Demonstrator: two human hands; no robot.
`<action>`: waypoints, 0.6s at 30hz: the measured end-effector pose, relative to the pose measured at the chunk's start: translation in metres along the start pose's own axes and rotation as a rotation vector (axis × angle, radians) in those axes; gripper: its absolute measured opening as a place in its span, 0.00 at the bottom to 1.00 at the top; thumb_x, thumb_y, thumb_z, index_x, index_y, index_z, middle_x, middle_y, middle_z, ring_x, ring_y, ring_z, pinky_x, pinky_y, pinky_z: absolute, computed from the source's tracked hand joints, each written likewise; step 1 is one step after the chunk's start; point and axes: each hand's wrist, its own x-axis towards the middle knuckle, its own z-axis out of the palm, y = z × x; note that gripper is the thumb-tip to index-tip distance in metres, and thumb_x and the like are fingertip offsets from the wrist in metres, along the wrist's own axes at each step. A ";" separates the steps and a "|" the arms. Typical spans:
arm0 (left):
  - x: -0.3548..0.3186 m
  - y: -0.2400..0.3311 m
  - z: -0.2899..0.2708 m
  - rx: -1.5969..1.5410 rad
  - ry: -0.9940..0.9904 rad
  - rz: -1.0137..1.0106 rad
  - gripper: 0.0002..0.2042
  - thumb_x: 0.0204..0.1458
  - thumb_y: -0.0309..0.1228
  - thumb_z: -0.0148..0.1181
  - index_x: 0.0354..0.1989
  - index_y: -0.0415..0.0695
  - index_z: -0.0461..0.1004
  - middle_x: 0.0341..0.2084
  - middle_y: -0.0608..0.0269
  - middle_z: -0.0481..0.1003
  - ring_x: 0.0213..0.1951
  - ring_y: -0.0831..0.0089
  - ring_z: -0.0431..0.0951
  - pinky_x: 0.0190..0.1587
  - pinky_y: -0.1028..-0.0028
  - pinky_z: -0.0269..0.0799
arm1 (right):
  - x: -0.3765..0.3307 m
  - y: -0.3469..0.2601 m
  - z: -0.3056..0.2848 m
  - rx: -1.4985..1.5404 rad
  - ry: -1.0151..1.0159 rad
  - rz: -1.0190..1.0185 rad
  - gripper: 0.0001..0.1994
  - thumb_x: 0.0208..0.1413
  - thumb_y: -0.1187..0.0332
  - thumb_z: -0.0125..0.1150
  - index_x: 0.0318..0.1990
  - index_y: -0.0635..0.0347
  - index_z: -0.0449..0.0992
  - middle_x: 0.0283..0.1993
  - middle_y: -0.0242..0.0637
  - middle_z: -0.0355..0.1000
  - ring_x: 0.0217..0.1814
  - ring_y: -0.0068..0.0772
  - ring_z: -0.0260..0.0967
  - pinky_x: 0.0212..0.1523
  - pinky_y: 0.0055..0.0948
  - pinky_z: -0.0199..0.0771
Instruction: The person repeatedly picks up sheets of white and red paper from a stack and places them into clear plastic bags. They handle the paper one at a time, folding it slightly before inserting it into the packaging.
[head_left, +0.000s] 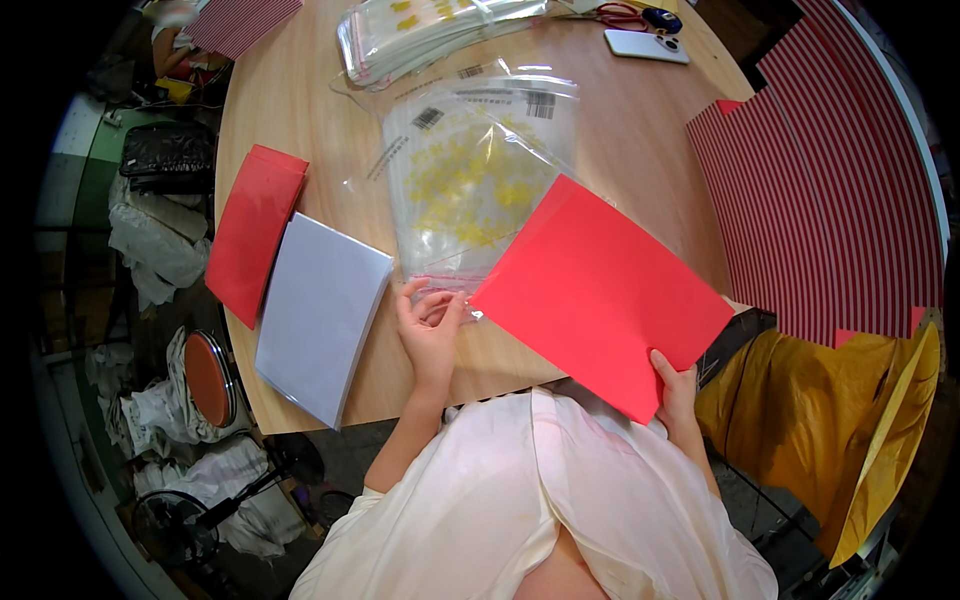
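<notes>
My right hand (pixel 676 388) grips a red sheet (pixel 610 295) by its lower right edge, thumb on top. The sheet is tilted, and its left corner reaches over the open end of a clear plastic bag (pixel 470 170) with yellow printed shapes. At that end, my left hand (pixel 432 318) pinches the bag's edge near a pinkish strip. More clear bags appear to lie under this one. To the left are a stack of white sheets (pixel 325 310) and a stack of red sheets (pixel 258 232), overlapping at their edges.
A bundle of clear bags (pixel 430 35) lies at the table's far side. Beside it are red-handled scissors (pixel 622 15), a tape measure (pixel 662 19) and a white phone (pixel 646 46). Red-striped sheets (pixel 820 190) stand at the right, above a yellow cloth (pixel 800 420). A fan (pixel 178 525) stands lower left.
</notes>
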 end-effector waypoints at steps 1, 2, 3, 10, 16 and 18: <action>0.000 0.000 0.001 -0.014 -0.015 -0.007 0.24 0.50 0.17 0.63 0.53 0.38 0.59 0.35 0.53 0.76 0.36 0.73 0.80 0.39 0.73 0.81 | 0.000 0.000 0.000 0.006 -0.003 0.000 0.14 0.54 0.78 0.62 0.48 0.67 0.73 0.45 0.38 0.75 0.43 0.28 0.75 0.44 0.27 0.76; 0.000 0.000 0.002 -0.028 -0.030 -0.015 0.24 0.50 0.16 0.64 0.53 0.39 0.59 0.36 0.53 0.76 0.36 0.73 0.79 0.39 0.73 0.81 | 0.000 0.000 0.000 0.011 -0.006 0.000 0.14 0.54 0.78 0.62 0.48 0.67 0.73 0.45 0.38 0.75 0.43 0.29 0.75 0.44 0.27 0.76; -0.001 0.000 0.003 -0.042 -0.047 -0.022 0.25 0.49 0.16 0.64 0.53 0.39 0.59 0.36 0.53 0.76 0.36 0.73 0.79 0.40 0.73 0.81 | 0.000 -0.001 0.000 0.018 -0.007 -0.001 0.14 0.54 0.78 0.62 0.48 0.67 0.73 0.45 0.38 0.75 0.43 0.29 0.75 0.44 0.27 0.76; -0.018 -0.005 0.012 -0.100 -0.077 -0.182 0.23 0.50 0.18 0.64 0.51 0.39 0.59 0.37 0.51 0.75 0.38 0.72 0.79 0.41 0.73 0.81 | -0.004 0.001 0.007 0.059 -0.007 0.030 0.14 0.54 0.78 0.62 0.49 0.67 0.72 0.45 0.39 0.74 0.43 0.30 0.75 0.44 0.29 0.77; -0.032 0.004 0.011 0.760 -0.034 0.108 0.21 0.50 0.24 0.66 0.50 0.40 0.63 0.34 0.57 0.75 0.36 0.69 0.77 0.41 0.70 0.74 | 0.003 -0.005 0.004 -0.004 -0.021 0.064 0.15 0.53 0.78 0.63 0.49 0.67 0.72 0.45 0.39 0.74 0.43 0.30 0.75 0.44 0.29 0.78; -0.007 0.015 0.022 0.955 -0.191 0.625 0.24 0.49 0.27 0.67 0.53 0.41 0.64 0.37 0.56 0.74 0.41 0.64 0.75 0.46 0.66 0.70 | 0.006 -0.011 0.003 -0.035 -0.032 0.067 0.15 0.53 0.77 0.63 0.49 0.68 0.72 0.45 0.39 0.74 0.43 0.30 0.75 0.44 0.29 0.78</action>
